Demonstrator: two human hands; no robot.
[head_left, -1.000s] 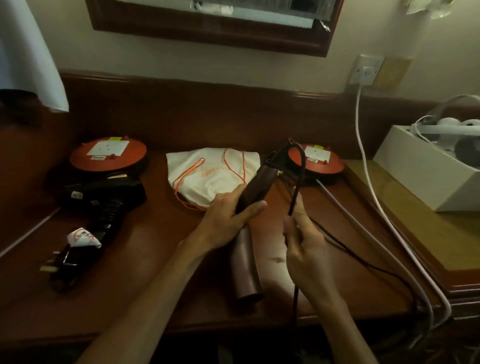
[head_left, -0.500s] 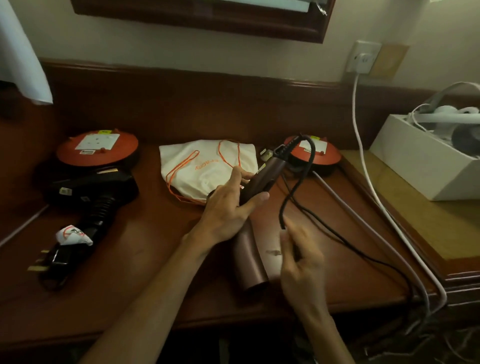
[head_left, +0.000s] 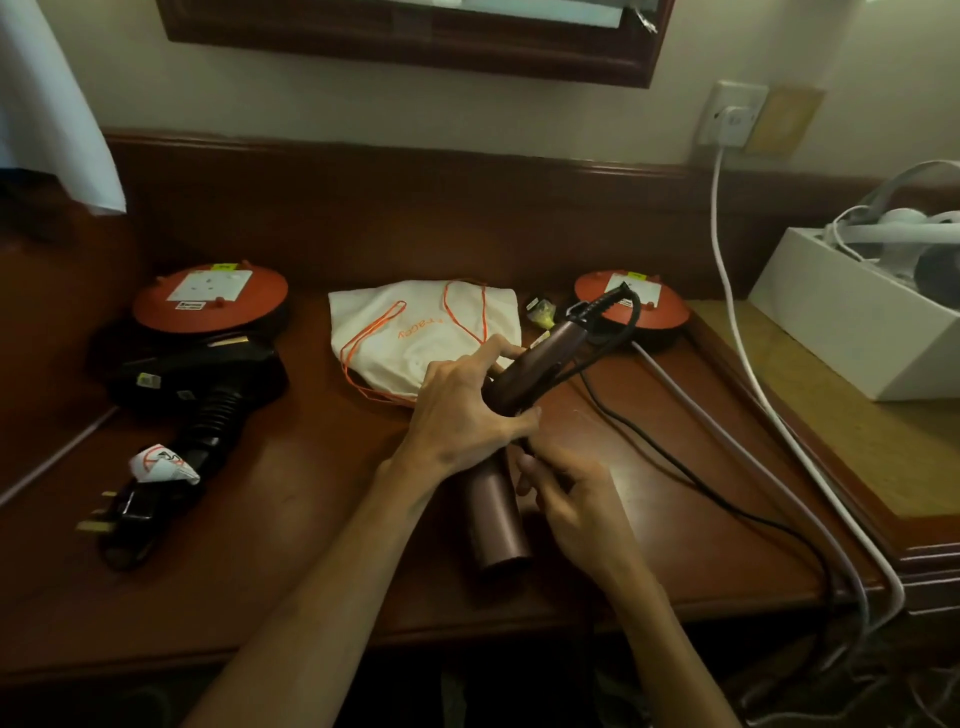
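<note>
Left hand (head_left: 462, 410): clamped round the bend of the dark maroon tube-shaped hair dryer (head_left: 498, 519), fingers wrapped over the top, thumb on the near side.
Right hand (head_left: 571, 499): tucked just under the left, fingers curled, pinching the thin black cord (head_left: 597, 358) beside the barrel.
Dryer's place: between the two hands, over the brown wooden desk (head_left: 311, 493).
Writing: the cream drawstring cloth bag (head_left: 415, 332), just beyond the left fingers, carries orange lettering. It is upside down from here and too blurred to read. The round orange cable reel (head_left: 670, 312), past the handle tip, shows a white label and a yellow sticker, print too small.
Change: half a second ago the right hand sat lower, nearer the body, and the cord bowed wide to the right. Now it's up against the left hand and the cord hugs the handle.
Axis: the barrel runs from the left hand back toward the person, open mouth nearest the body. The handle angles away and rightward, and the cord leaves its tip and doubles back.
</note>
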